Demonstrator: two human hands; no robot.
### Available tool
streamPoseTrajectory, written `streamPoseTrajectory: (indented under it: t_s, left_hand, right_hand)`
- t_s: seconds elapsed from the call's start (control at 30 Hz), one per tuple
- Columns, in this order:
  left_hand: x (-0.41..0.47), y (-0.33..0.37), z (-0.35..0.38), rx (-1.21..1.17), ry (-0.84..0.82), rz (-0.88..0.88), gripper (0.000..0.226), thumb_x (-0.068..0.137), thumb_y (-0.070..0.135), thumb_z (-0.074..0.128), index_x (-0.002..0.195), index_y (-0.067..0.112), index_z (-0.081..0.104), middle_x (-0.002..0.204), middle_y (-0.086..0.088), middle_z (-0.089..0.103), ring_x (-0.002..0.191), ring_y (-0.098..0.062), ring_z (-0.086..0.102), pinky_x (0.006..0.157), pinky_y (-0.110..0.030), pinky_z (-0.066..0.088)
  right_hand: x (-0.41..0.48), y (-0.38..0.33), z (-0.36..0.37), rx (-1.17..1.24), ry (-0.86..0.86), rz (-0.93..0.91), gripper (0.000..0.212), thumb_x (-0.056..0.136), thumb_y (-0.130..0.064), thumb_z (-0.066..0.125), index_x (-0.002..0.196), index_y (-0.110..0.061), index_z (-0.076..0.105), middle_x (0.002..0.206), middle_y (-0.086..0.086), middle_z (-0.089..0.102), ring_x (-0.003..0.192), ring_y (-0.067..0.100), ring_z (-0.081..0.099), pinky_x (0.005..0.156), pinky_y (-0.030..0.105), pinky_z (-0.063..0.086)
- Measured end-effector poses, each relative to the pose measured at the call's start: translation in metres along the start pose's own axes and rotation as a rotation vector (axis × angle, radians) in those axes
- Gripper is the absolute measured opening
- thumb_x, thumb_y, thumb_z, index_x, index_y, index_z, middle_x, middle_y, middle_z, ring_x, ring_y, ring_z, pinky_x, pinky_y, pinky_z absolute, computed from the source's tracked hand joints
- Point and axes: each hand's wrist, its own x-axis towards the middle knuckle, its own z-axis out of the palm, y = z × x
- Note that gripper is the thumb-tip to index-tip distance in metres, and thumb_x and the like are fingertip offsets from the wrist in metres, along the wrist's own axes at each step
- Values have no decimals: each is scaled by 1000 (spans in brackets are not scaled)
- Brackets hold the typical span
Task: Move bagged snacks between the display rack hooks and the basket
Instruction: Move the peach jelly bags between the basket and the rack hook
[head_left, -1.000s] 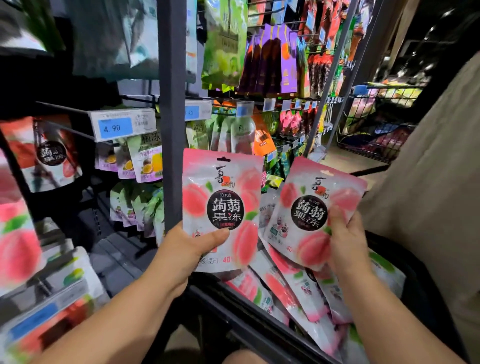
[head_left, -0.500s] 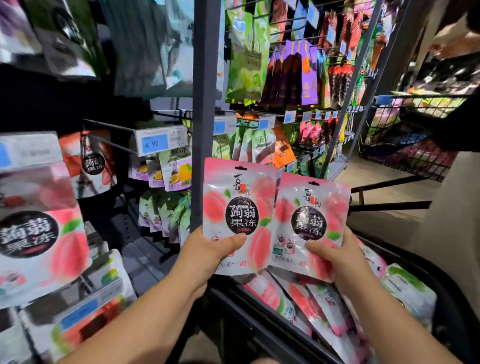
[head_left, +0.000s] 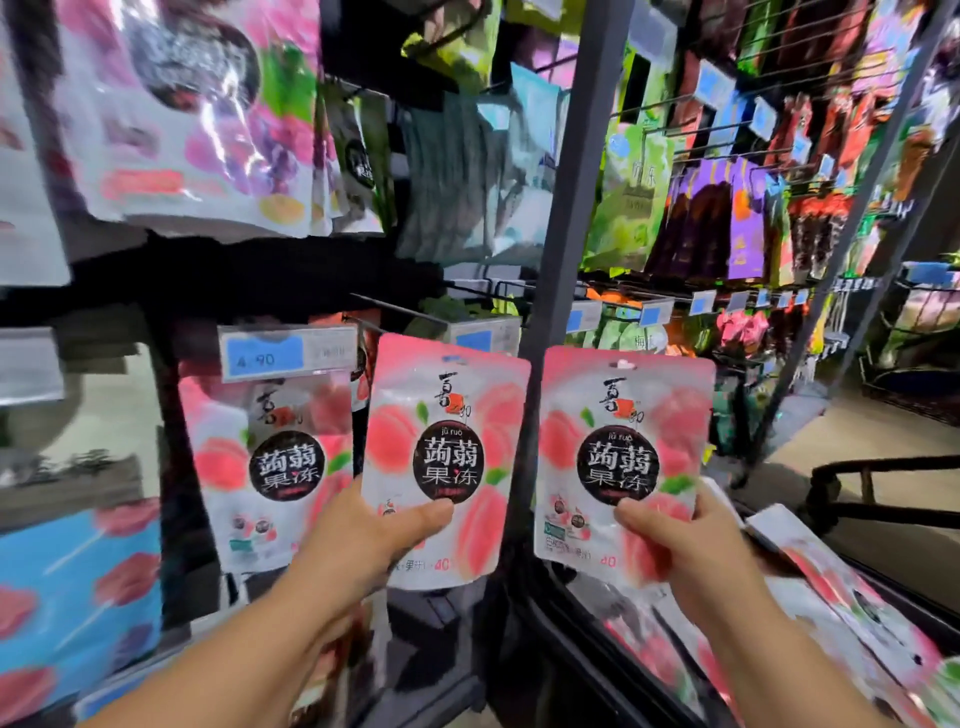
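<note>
My left hand (head_left: 363, 540) grips a pink peach jelly bag (head_left: 447, 415) by its lower left corner, thumb across the front, and holds it upright. A second identical bag (head_left: 623, 415) is held by my right hand (head_left: 685, 551) at its lower right part, just right of the first. Both bags are raised in front of the rack. To their left the same kind of bag (head_left: 270, 467) hangs on a rack hook under a blue price tag (head_left: 265, 353). The dark basket (head_left: 582, 654) sits low on the right with several more bags (head_left: 841, 597) inside.
A grey upright post (head_left: 566, 218) of the rack stands between the two held bags, behind them. Hooks with green, purple and red snack bags (head_left: 727, 218) fill the rack to the right. Large bags (head_left: 197, 104) hang above left. A wire basket stand (head_left: 919, 332) stands far right.
Both hands have lifted their bags up and leftward out of the basket toward the rack. The right bag went from tilted to upright. The view swung left toward the hanging peach bags.
</note>
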Motion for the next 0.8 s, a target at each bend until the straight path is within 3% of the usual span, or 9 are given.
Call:
streamPoseTrajectory:
  t_s: [0.1,0.13,0.2,0.27,0.4,0.5,0.6,0.7,0.8]
  left_hand:
    - [-15,-3,-34,31,83,-7,32,64,24,89,87,13,69,74,2,74,69,-16,71,70,-32,60]
    - [-20,-5,-42,28,118,-2,23,72,15,85,74,10,63,56,8,65,50,-5,61,53,-17,52]
    - [-34,-1,-56,25,175,-18,36,75,7,81,59,14,51,40,10,47,35,0,39,39,-11,32]
    - [-40,-9,-75,27,217,-24,31,62,22,88,68,11,60,50,6,53,44,-7,44,48,-21,39]
    - [-59,-15,-104,14,293,-38,64,46,43,91,98,14,70,95,-26,70,84,-41,68,86,-60,52]
    - [-73,-20,-125,-1,355,-36,63,42,41,88,95,14,68,78,-16,70,69,-25,64,73,-38,55]
    - [-87,-29,-145,46,392,-66,72,46,50,92,103,14,66,95,-26,69,83,-38,68,88,-51,52]
    - [-100,-34,-159,29,498,-47,68,38,42,88,93,8,69,72,-7,68,64,-21,57,72,-37,47]
    - [-109,-36,-168,-3,531,-69,67,33,42,83,89,8,68,71,-12,67,66,-20,56,69,-37,46]
  right_hand:
    - [0,8,32,-10,-86,54,40,55,-13,83,90,-11,62,67,1,71,55,14,66,46,27,48]
    - [1,12,44,-9,-117,73,39,58,-9,83,91,-9,62,66,1,71,54,13,66,44,26,49]
    - [2,19,69,-3,-179,111,45,59,-6,84,97,-4,61,75,8,74,62,19,70,51,30,55]
    - [4,26,93,-23,-232,135,53,53,-13,84,102,-4,63,91,17,75,75,28,73,61,37,58]
    - [3,38,130,-35,-314,180,53,57,-13,79,106,-3,62,93,15,76,79,27,74,60,34,57]
    - [1,46,153,-19,-378,205,51,61,-5,81,108,1,62,93,17,75,79,27,74,61,32,57]
    - [1,54,171,-18,-427,245,36,76,7,76,109,-1,63,92,15,76,77,25,74,59,30,57]
    - [0,58,187,2,-457,255,40,72,3,79,108,-4,64,94,14,76,80,26,74,63,32,58]
    - [2,60,200,41,-487,245,47,62,-6,76,108,-6,64,97,15,76,84,27,74,68,35,58]
